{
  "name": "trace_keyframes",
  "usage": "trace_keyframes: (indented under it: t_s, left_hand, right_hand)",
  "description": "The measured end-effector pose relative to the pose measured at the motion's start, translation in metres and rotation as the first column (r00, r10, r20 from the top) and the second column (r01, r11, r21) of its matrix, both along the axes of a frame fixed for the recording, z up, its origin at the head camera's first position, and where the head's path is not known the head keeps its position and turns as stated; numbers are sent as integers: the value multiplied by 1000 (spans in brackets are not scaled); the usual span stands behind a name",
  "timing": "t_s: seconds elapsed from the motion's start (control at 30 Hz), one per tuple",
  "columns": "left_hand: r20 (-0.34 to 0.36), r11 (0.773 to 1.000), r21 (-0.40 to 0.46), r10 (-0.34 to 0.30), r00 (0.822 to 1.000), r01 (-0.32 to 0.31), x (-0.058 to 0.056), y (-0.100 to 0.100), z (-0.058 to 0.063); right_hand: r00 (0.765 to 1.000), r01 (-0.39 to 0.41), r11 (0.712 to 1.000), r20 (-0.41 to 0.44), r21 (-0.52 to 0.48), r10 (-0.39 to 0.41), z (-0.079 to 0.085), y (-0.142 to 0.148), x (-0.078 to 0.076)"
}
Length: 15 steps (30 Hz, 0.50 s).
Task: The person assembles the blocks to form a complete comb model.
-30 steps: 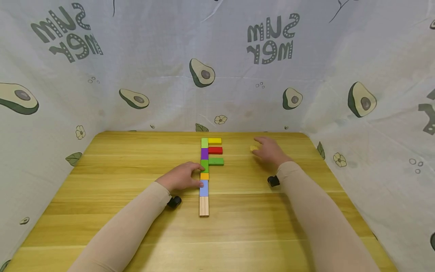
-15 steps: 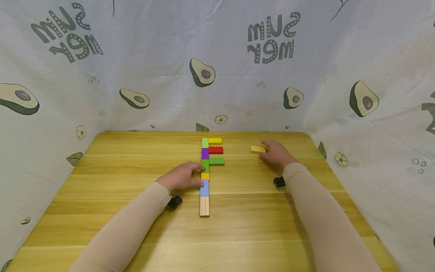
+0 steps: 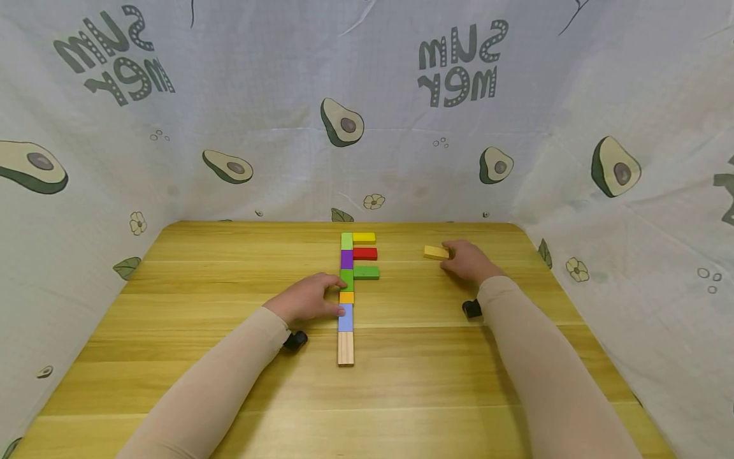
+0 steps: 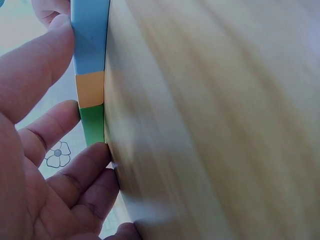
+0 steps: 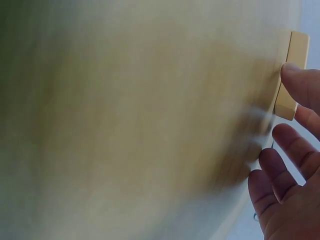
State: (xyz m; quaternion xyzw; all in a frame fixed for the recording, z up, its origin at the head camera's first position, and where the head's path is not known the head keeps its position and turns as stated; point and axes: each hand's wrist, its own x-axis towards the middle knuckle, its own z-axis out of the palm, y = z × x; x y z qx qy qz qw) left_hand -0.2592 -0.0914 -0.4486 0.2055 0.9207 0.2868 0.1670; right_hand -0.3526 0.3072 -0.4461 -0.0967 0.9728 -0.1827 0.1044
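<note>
Down the middle of the wooden table runs a column of flat blocks: light green (image 3: pixel 346 240), purple (image 3: pixel 346 259), green (image 3: pixel 346 278), orange (image 4: pixel 90 90), blue (image 4: pixel 91 37) and natural wood (image 3: pixel 346 349). My left hand (image 3: pixel 306 298) rests beside it from the left, thumb on the blue block and a fingertip on the green one, fingers loosely spread. At the right, my right hand (image 3: pixel 467 261) pinches the right end of a yellow-orange block (image 3: pixel 436 252) between thumb and index finger. In the right wrist view its other fingers (image 5: pixel 272 175) stay apart from the block.
Yellow (image 3: pixel 364 238), red (image 3: pixel 365 254) and second green (image 3: pixel 366 273) blocks branch rightward off the column's upper half. A printed curtain (image 3: pixel 287 115) hangs behind the table (image 3: pixel 229 255) and along both sides.
My right hand has slid right along the yellow-orange block, uncovering most of it, and now pinches its right end. The left hand and the column have stayed put.
</note>
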Motion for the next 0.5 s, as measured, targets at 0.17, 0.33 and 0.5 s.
trace_keyframes:
  t_s: [0.17,0.33,0.5]
  left_hand:
    - [-1,1000,1,1,1000,-1,0,-1,-1]
    - [-4,1000,6,1,1000,-1,0,0,-1]
    - [-3,1000,5,0,1000,0,0,0,0]
  right_hand:
    - [1000,6,1000,7,-4,-6,0,-2,2]
    - [1000,10,1000,3,-3,-10,0,-2,2]
    - [1000,12,1000,-9,6,-12,-2,-2,0]
